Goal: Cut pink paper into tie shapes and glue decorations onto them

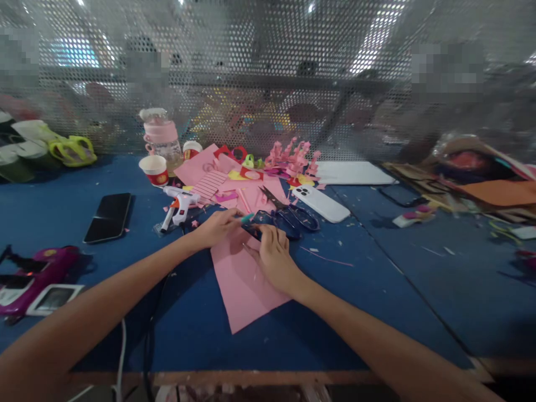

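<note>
Two bare forearms reached forward from the near edge of a blue table (pixel 377 290) and met near its middle. The left hand (pixel 218 226) lay palm down, fingers stretched toward the right, its fingertips resting on the far edge of a pink sheet (pixel 245 285). The right hand (pixel 274 254) sat palm down on the same sheet, fingers curled, their tips touching a dark tool (pixel 262 220) at the sheet's far edge. Whether either grip was closed on the tool could not be told. The sheet lay flat, one corner pointing toward the near edge. Dark-handled scissors (pixel 293 215) lay just beyond the hands, a white phone (pixel 322 204) behind them. A glue gun (pixel 180 204) stood to the left, a black phone (pixel 109 216) farther left, and pink paper scraps (pixel 251 178) were heaped toward the far edge.
</note>
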A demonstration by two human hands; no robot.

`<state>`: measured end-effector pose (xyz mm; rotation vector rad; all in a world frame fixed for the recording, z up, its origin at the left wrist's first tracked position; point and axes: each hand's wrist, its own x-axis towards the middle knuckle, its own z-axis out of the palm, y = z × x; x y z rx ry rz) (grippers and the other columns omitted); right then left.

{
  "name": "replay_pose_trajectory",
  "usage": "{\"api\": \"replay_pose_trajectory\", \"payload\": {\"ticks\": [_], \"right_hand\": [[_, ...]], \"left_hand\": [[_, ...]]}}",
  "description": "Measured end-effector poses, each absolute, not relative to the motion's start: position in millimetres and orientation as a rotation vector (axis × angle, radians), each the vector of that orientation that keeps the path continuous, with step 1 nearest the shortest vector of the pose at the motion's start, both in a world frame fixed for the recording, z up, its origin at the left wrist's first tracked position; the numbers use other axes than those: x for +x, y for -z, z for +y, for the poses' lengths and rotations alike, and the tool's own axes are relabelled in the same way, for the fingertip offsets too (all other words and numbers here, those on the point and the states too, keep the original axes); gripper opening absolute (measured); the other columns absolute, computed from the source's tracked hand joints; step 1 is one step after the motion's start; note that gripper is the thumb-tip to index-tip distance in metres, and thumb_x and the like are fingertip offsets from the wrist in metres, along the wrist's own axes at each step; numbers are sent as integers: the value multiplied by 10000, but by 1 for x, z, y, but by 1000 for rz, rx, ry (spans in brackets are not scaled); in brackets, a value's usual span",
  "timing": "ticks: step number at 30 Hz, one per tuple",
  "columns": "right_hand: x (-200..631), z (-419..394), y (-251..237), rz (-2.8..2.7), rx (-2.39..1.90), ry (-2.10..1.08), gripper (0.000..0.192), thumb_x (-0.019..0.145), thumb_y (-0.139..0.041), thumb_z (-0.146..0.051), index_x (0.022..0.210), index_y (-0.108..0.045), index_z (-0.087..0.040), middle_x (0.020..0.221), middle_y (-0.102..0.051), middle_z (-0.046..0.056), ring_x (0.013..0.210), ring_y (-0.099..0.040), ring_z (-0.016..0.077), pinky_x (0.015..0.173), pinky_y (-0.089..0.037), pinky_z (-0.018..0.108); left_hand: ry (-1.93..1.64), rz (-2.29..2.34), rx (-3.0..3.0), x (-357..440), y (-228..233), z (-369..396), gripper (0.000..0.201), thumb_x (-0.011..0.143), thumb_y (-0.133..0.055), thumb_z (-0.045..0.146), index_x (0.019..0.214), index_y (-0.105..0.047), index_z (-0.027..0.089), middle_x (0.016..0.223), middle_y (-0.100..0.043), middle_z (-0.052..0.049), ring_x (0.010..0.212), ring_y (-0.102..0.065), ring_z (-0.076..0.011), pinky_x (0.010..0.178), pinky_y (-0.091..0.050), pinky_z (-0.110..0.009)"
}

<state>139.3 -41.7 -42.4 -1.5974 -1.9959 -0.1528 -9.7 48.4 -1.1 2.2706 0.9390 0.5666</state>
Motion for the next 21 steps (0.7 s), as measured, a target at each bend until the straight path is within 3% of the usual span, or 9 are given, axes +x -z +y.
{"api": "replay_pose_trajectory", "payload": {"ticks": [4,11,17,21], "right_hand": [[139,-41,44,-1982,-1588,175,405,885,-292,-354,1125,-420,-55,1058,-503,199,959,-443,277,800,-400,451],[139,-41,46,-1981,-1576,189,413,883,-300,-353,1127,-412,-39,1070,-502,208,980,-428,283,822,-390,446],[139,-41,46,-1976,-1574,173,396,878,-315,-348,1118,-416,-50,1056,-506,204,970,-431,282,801,-402,448],[139,-41,46,-1957,-1602,153,378,871,-326,-350,1111,-415,-72,1047,-505,194,949,-442,281,780,-407,453]], "left_hand": [[-543,979,2211,-7,4,48,206,725,-584,257,878,-557,122,489,-478,69,475,-430,-77,490,-324,-184],[-634,922,2339,-8,10,51,181,778,-454,139,900,-587,137,668,-608,-1,600,-534,-97,589,-384,-192],[-641,953,2264,-11,7,54,215,824,-363,180,891,-560,126,612,-543,14,578,-493,-97,577,-381,-201],[-486,944,2098,-10,4,53,303,717,-568,261,983,-536,121,543,-520,59,492,-439,-80,490,-337,-182]]}}
